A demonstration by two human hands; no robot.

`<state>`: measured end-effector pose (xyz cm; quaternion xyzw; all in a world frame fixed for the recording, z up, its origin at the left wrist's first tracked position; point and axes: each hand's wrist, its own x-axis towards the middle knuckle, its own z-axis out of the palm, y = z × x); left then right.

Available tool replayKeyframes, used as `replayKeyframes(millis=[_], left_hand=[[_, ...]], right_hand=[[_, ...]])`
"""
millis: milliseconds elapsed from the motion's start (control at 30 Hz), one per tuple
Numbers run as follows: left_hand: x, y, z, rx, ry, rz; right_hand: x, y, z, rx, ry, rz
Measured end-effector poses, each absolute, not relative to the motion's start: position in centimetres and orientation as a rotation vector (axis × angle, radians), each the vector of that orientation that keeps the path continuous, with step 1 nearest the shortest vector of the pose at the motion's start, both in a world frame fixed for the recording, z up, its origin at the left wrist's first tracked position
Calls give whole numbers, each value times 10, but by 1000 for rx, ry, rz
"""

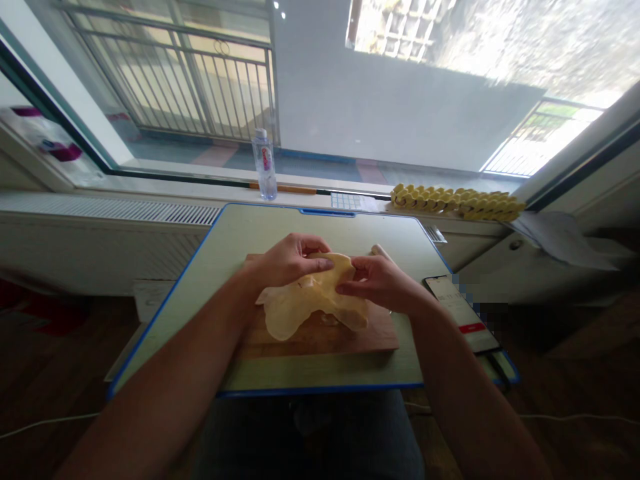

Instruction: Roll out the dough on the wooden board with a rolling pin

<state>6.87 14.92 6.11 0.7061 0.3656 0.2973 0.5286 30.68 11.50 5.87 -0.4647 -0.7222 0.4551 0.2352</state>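
Both hands hold a pale yellow, glossy, dough-like sheet above a wooden board. It is thin and partly see-through, with lobes hanging to the lower left and lower right; I cannot tell its exact kind. My left hand is closed on its upper edge, with the thumb lying over the front. On the right side, my right hand pinches it between thumb and fingers. Behind my right hand, the rounded end of a pale stick shows, its rest hidden.
The board lies on a pale table with a blue rim. A phone lies at the table's right side. On the windowsill stand a clear bottle and a bumpy yellow stack. A radiator grille is at the left.
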Motion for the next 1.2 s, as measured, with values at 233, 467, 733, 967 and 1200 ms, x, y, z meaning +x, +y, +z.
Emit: replayKeyframes(millis=[233,467,733,967,1200], left_hand=[[73,152,56,1612,788,855],[73,154,56,1540,721,942],[73,156,58,1484,693,1091],[69,162,57,1413,598,1231],[63,158,65,1405,546,1304]], right_hand=[[305,76,35,-1477,-1853,1036],[287,69,48,-1401,-1792,1036],[262,72,66,-1153,-1453,1433],[240,78,80,-1027,-1322,1519],[227,82,97,-980,-1378,1478]])
